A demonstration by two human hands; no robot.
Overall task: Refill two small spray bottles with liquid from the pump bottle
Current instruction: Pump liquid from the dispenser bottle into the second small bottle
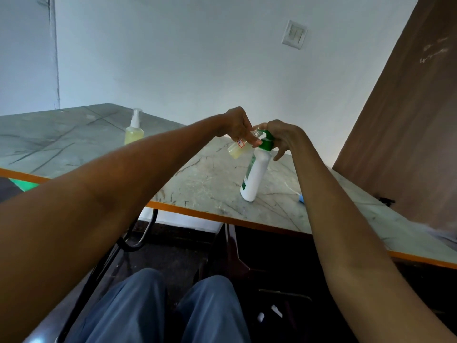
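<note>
A white pump bottle [256,174] with a green pump head [267,141] stands on the marble-patterned table [202,184]. My right hand [282,137] rests on top of the pump head, fingers curled over it. My left hand [238,126] holds a small clear bottle [238,147] without its cap, tilted, its open neck right at the pump spout. A little yellowish liquid lies in its bottom. A second small spray bottle [134,131], capped with its white sprayer and full of yellow liquid, stands upright further left on the table.
A small blue-and-white item [300,198] lies on the table beside my right forearm. A brown wooden panel [408,120] rises at the right. The table's orange front edge [222,216] runs above my knees. A dark chair frame stands below the table.
</note>
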